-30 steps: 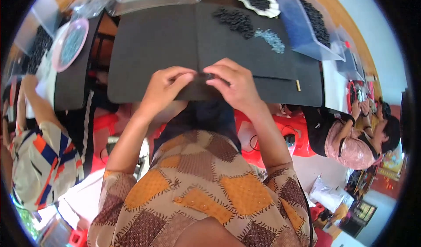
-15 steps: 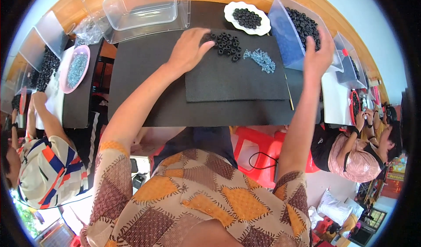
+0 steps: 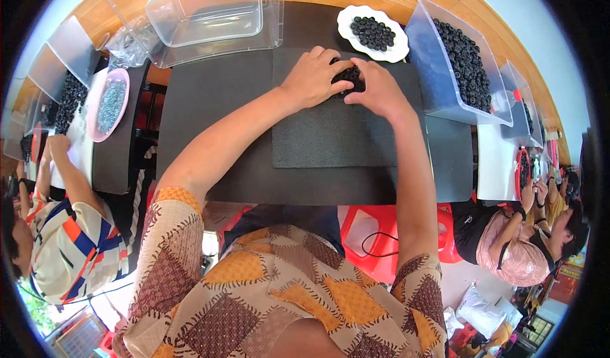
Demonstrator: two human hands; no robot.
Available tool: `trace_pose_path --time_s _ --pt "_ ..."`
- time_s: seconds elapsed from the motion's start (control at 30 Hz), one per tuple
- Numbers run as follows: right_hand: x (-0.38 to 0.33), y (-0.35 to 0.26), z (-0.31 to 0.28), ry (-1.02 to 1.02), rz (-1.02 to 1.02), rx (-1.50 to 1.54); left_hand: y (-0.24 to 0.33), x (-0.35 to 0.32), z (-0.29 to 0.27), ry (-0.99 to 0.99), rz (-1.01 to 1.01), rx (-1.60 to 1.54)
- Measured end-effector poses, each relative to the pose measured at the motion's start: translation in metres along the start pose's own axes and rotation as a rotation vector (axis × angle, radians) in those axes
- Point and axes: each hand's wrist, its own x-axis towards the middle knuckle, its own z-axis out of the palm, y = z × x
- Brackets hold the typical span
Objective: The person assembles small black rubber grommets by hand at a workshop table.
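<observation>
On the dark mat [image 3: 330, 135], a pile of black ring-shaped beads [image 3: 349, 75] sits between my hands. My left hand [image 3: 316, 78] curls round its left side, thumb and fingers bent against the beads. From the other side my right hand [image 3: 379, 91] cups the pile, with its fingertips near those of my left. Fingers and hands cover much of the pile. The small blue tube beads are hidden under or behind my right hand. Beyond the mat, a white scalloped plate [image 3: 399, 50] carries more black beads [image 3: 373, 34].
A clear bluish bin [image 3: 438, 94] of black beads stands at the right. An open clear plastic box [image 3: 270, 40] lies far left. A pink dish [image 3: 122, 75] of blue beads is on the neighbouring left table. People work on both sides; a red stool [image 3: 368, 243] is below.
My right hand has come down and left from the bin to the bead pile. My left hand has shifted right onto the pile. The view has tilted slightly.
</observation>
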Motion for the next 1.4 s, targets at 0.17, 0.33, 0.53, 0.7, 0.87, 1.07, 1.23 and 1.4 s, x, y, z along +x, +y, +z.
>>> trace_pose_path --time_s 0.17,0.33,0.53,0.7,0.87,1.07,1.23,1.4 --pt "0.008 -0.008 0.006 -0.003 -0.089 0.019 0.003 -0.01 -0.006 0.025 -0.011 -0.04" --pt "0.006 -0.015 -0.001 -0.076 -0.035 0.002 0.009 -0.006 -0.011 -0.057 -0.086 -0.084" --pt "0.0 -0.034 0.013 -0.042 -0.008 -0.065 0.006 -0.02 -0.023 -0.064 -0.112 -0.084" --pt "-0.011 -0.025 0.021 0.061 -0.058 -0.138 0.019 -0.014 -0.005 0.089 -0.189 -0.094" --pt "-0.024 -0.066 0.029 0.032 0.072 -0.361 0.003 -0.031 -0.006 0.092 -0.217 -0.086" --pt "-0.034 -0.05 0.044 0.167 0.076 -0.399 0.004 -0.026 -0.005 0.097 -0.324 -0.268" --pt "-0.026 -0.07 0.059 0.352 -0.005 -0.372 -0.029 -0.033 -0.011 0.454 -0.495 -0.67" --pt "-0.032 -0.071 0.053 0.545 -0.252 -0.403 -0.034 -0.07 -0.13 0.245 -0.725 -1.706"
